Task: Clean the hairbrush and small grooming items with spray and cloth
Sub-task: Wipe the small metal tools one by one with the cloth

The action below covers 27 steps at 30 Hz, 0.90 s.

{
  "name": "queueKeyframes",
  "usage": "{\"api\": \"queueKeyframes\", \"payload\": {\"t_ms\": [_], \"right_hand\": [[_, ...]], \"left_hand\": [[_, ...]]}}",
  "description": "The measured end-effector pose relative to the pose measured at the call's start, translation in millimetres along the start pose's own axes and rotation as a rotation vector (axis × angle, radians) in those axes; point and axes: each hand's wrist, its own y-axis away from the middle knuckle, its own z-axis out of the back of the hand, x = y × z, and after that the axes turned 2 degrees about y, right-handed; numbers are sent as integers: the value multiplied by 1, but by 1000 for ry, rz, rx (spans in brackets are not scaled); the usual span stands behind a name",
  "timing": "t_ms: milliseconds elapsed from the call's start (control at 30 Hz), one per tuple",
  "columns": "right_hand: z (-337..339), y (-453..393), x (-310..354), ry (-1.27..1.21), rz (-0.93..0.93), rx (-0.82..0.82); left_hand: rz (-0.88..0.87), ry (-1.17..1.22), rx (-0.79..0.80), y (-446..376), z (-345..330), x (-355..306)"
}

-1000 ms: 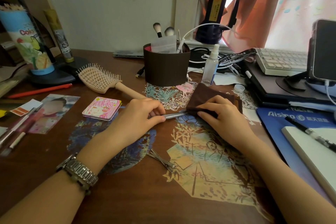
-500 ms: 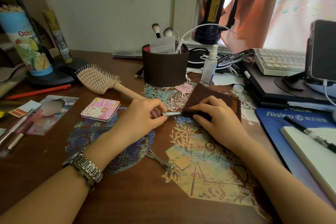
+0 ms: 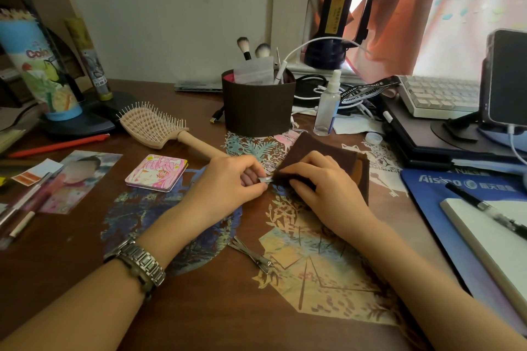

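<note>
**Metal grooming tool held against a brown cloth at mid-desk**

The person's left hand (image 3: 228,182) has its fingers curled around a small metal tool (image 3: 265,179), pinching it so that only a short silver end shows beyond the fingertips. That end meets the brown cloth (image 3: 328,157), which lies folded on the wooden desk (image 3: 71,251) just right of the tool. The right hand (image 3: 322,188) rests on the cloth's near left edge, its fingers bent and gripping the fabric around the tool's tip.

The tan hairbrush (image 3: 154,127) lies bristles-up to the left and farther back, its handle running toward the left hand. A clear spray bottle (image 3: 328,105) stands upright beyond the cloth, just right of a dark round holder (image 3: 258,111) containing makeup brushes. A pink compact mirror (image 3: 156,172) lies flat to the left of the left hand. Metal nail clippers (image 3: 252,255) lie on the desk nearer the person, between the two forearms. A metal wristwatch (image 3: 137,265) circles the left wrist.
</note>
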Motion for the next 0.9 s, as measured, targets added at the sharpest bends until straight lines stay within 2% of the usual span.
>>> {"api": "queueKeyframes", "payload": {"t_ms": [433,900], "right_hand": [[2,0,8,-103,44,59],[5,1,-12,7,21,72]], "left_hand": [[3,5,-24,-2,0,-1],[37,-13,17,0,6,-1]]}}
